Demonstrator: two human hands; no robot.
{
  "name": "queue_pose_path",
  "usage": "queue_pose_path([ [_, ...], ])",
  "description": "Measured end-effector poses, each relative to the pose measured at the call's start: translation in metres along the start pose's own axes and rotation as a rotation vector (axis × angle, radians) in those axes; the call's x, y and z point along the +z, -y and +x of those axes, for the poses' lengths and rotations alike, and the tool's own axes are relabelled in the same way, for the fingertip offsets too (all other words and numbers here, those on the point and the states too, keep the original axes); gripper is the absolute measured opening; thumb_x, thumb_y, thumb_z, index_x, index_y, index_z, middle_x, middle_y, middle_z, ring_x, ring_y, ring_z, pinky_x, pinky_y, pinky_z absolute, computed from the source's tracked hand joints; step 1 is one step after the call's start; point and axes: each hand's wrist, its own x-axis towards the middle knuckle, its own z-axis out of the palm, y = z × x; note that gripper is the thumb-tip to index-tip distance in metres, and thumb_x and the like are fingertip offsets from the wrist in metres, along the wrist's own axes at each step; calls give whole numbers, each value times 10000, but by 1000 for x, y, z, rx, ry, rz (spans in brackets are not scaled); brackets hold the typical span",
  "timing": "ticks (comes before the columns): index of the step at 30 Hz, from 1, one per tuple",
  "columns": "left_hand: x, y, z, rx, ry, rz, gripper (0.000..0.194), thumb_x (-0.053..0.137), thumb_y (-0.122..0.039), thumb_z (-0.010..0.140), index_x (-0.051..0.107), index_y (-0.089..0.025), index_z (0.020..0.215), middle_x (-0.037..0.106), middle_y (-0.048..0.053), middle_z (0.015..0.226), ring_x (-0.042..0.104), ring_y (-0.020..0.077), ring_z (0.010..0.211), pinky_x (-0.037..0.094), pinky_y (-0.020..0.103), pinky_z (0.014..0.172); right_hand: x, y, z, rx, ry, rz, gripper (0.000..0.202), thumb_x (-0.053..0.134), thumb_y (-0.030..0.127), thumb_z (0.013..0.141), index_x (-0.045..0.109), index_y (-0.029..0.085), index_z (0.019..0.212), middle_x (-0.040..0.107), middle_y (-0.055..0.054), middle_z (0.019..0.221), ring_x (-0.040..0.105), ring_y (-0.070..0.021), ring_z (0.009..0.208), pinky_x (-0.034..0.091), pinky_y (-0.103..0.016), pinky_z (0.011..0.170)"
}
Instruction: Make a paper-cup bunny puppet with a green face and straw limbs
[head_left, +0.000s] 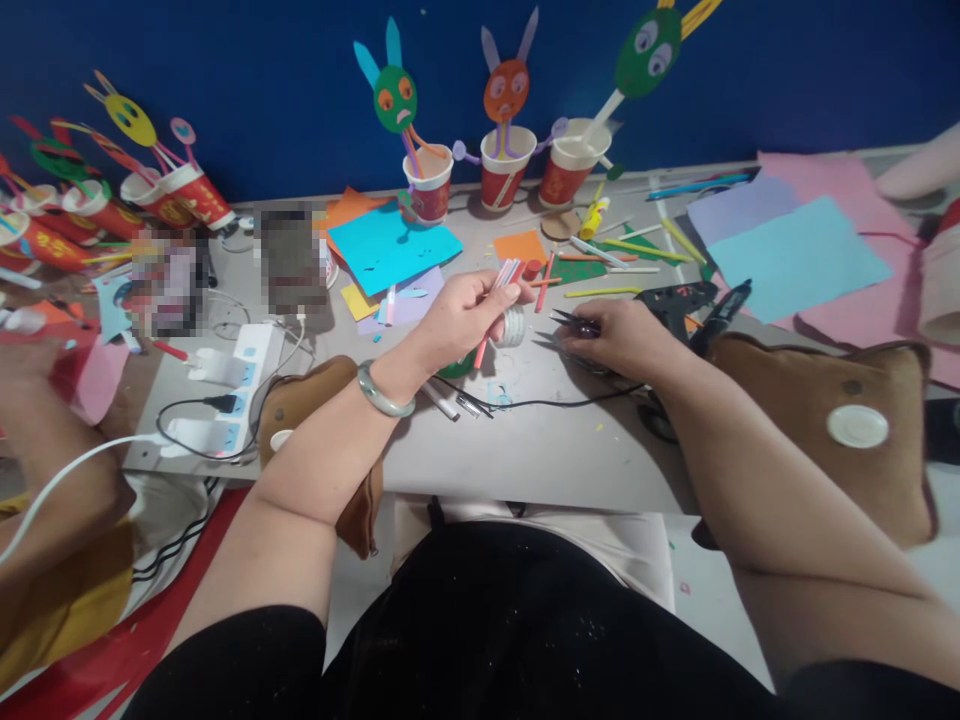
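Note:
My left hand (476, 310), wearing a bangle, is closed around a small bundle of thin pink, white and red paper sticks (508, 272). A roll of tape (513, 328) is right under its fingers; whether the hand also holds it I cannot tell. To the right, my right hand (619, 335) is closed on dark, pointed scissors (574, 321), tips toward the left hand. A black cable (555, 403) runs across the table below both hands. Near it lie a white pen-like stick (444, 402) and a small metal clip-like piece (472, 405).
Paper cups with paper-faced figures, such as a red cup (427, 195), line the blue wall. Blue paper (397, 245), paper sticks and a glue gun (679, 300) surround the hands. A power strip (251, 385) and a co-worker's arm (60, 450) are left; brown cushions (795, 420) flank me.

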Motion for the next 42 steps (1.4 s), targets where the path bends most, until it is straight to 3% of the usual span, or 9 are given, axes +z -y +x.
queue_pose_path([
  [4, -1, 0, 0, -4, 3, 10, 310, 692, -439, 1098, 772, -174, 959, 643, -12, 651, 588, 83, 540, 448, 199, 519, -5, 8, 0, 93, 2, -50, 200, 796, 329, 802, 616, 268, 741, 665, -17, 732, 598, -232, 767, 396, -337, 717],
  [10, -1, -4, -1, -5, 3, 2, 251, 680, -356, 1109, 781, -160, 989, 690, -2, 710, 586, 69, 543, 464, 197, 538, -11, 9, -3, 36, 122, -91, 183, 670, 345, 908, 662, 250, 752, 635, -16, 671, 547, -207, 682, 377, -338, 707],
  [14, 0, -7, -2, -16, 0, 0, 232, 671, -323, 1113, 776, -155, 992, 753, 21, 819, 587, 53, 555, 489, 189, 554, -12, 4, -4, -25, 143, -105, 277, 598, 393, 965, 646, 248, 734, 635, -30, 659, 529, -206, 657, 371, -343, 679],
  [18, -1, -8, -2, 1, -7, 19, 253, 682, -345, 1109, 777, -154, 974, 733, 10, 774, 588, 55, 542, 498, 190, 557, -8, 1, -2, -9, 113, -124, 187, 741, 426, 857, 706, 261, 775, 730, -48, 792, 622, -248, 771, 434, -355, 732],
  [21, -1, -9, -1, 8, -20, 30, 262, 679, -357, 1110, 777, -155, 974, 714, 0, 742, 588, 58, 540, 499, 195, 553, -6, 2, -1, -4, 80, -137, 105, 720, 360, 835, 720, 261, 800, 752, -64, 849, 642, -267, 828, 451, -365, 771],
  [27, 1, -13, -3, -11, -7, 29, 252, 675, -332, 1112, 764, -148, 965, 719, 0, 780, 588, 50, 552, 510, 200, 578, -23, 8, -8, 44, 43, -124, 225, 611, 362, 889, 594, 223, 712, 606, -56, 677, 515, -218, 699, 362, -366, 712],
  [32, 0, -10, -2, 1, -1, 34, 271, 688, -373, 1107, 771, -161, 960, 697, -2, 728, 594, 68, 549, 511, 210, 577, -36, 13, -14, 101, 22, -136, 177, 630, 322, 876, 626, 199, 749, 576, -39, 668, 489, -199, 696, 357, -361, 720],
  [37, -1, -7, -2, 6, -8, 44, 278, 679, -382, 1112, 788, -164, 978, 655, -20, 641, 591, 77, 528, 496, 207, 556, -18, 14, -11, 33, 54, -114, 156, 670, 333, 888, 684, 212, 790, 717, -78, 807, 608, -236, 784, 412, -347, 755],
  [42, -2, -8, -1, 18, -11, 24, 278, 690, -381, 1107, 776, -153, 974, 748, 11, 794, 599, 55, 544, 505, 197, 560, -3, 14, -4, -22, 78, -219, 134, 672, 335, 905, 762, 248, 859, 782, -82, 882, 684, -278, 872, 443, -344, 759],
])
